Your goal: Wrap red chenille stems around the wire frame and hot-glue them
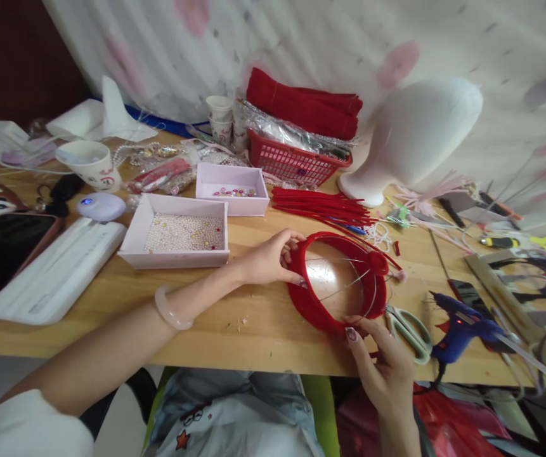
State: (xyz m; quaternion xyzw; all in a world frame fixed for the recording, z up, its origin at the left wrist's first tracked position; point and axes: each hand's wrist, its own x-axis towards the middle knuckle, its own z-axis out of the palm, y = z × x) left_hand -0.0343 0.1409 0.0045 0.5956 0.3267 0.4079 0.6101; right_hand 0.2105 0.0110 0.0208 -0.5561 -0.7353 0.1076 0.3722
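Note:
A red fuzzy ring-shaped headpiece [300, 301], with thin wires crossing its inside and a round red knob at its far right, stands tilted over the table's front half. My left hand [273, 257] grips its left rim between thumb and fingers. On the near rim, my right hand [384, 362] pinches the red band at the lower right. Just right of the headpiece lie scissors [410, 333] with pale green handles. Beside them a blue glue gun [463, 327] shows a small red light. Red fuzzy stems [320, 206] lie in a bundle behind the ring.
A white box of pearl beads [130, 238] and a smaller box of gems [253, 204] stand at left centre. Behind them is a red basket [292, 162]. A white foam head [420, 133] stands at the back right. Paper cup [92, 165], phone [11, 254] and white case [58, 273] are left.

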